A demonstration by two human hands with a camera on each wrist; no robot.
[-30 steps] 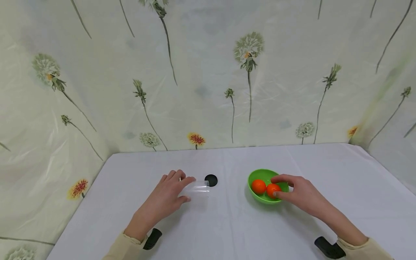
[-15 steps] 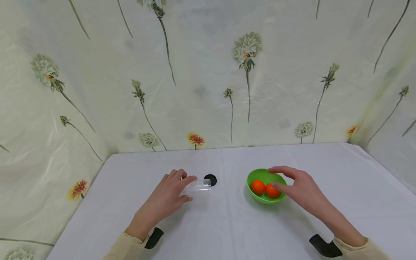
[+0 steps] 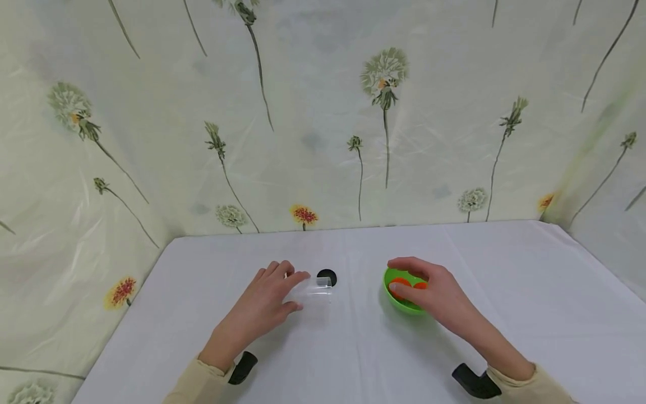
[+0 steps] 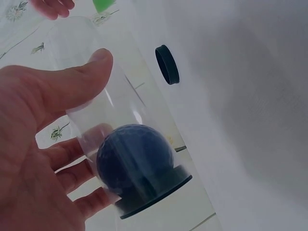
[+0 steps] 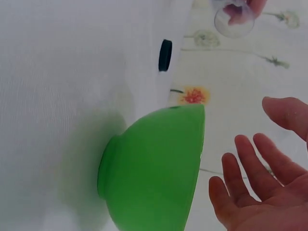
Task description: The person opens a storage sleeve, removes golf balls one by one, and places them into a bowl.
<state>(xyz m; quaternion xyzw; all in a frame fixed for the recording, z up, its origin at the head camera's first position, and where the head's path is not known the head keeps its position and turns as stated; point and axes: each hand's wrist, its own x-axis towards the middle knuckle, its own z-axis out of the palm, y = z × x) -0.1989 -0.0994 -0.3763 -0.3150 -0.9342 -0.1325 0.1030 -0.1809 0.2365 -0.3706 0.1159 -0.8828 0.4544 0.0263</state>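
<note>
My left hand (image 3: 262,300) grips a clear plastic tube (image 3: 314,290), thumb on one side and fingers round the other. In the left wrist view a dark blue dimpled ball (image 4: 134,154) sits inside the tube, against its dark end cap (image 4: 156,192). The tube's other end has no cap and points towards the right. Over the green bowl (image 3: 404,308) hovers my right hand (image 3: 441,292), thumb and fingers spread apart, holding nothing. Two orange balls (image 3: 401,281) lie in the bowl, partly hidden by that hand.
A loose black cap (image 3: 328,275) lies on the white tablecloth (image 3: 353,359) just behind the tube's uncapped end. Flower-printed sheeting (image 3: 313,140) hangs behind the table and at both sides. A black strap piece (image 3: 474,381) shows at the right wrist.
My right hand has drawn back from the right-hand orange ball, then shifted left over the bowl. The left hand and tube have moved slightly right.
</note>
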